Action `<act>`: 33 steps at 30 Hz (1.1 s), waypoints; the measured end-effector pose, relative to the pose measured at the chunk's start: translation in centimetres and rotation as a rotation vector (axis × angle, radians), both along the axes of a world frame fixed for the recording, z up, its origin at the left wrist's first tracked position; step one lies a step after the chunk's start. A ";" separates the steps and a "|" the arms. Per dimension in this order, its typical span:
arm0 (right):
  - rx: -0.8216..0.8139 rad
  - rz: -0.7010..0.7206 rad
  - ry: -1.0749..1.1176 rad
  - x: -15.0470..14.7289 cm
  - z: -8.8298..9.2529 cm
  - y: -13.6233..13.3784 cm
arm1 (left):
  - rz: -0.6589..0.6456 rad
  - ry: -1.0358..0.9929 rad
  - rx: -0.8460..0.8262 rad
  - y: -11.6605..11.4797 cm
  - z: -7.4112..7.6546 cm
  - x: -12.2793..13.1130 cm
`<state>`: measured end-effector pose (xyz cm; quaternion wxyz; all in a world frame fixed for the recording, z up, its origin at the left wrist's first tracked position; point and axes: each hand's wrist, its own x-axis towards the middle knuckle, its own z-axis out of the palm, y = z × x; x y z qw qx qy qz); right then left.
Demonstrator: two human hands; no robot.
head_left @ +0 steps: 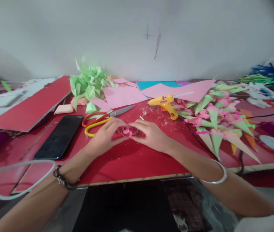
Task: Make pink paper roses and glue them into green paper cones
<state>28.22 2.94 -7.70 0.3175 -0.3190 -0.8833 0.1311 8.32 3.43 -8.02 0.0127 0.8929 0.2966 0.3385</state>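
Note:
A small pink rolled paper flower (pixel 128 131) rests on the red table (pixel 132 161) between my two hands. My left hand (pixel 106 133) pinches its left side with curled fingers. From the right, my right hand (pixel 150 133) closes on it with fingers pressed to the roll. A dark bracelet is on my left wrist and a silver bangle on my right. Just behind my left hand lie scissors (pixel 105 117) with orange and yellow handles.
A yellow glue gun (pixel 165 104) lies behind my right hand, its black cord running to the table's front edge. Several green and pink paper cones (pixel 214 124) are piled at right. A black phone (pixel 61 137) lies left. Crumpled green paper (pixel 88 83) and pink sheets (pixel 124 95) sit behind.

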 end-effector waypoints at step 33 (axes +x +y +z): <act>-0.131 0.141 0.047 0.5 0.9 0.1 | -0.004 -0.027 0.005 0.0 0.2 -0.1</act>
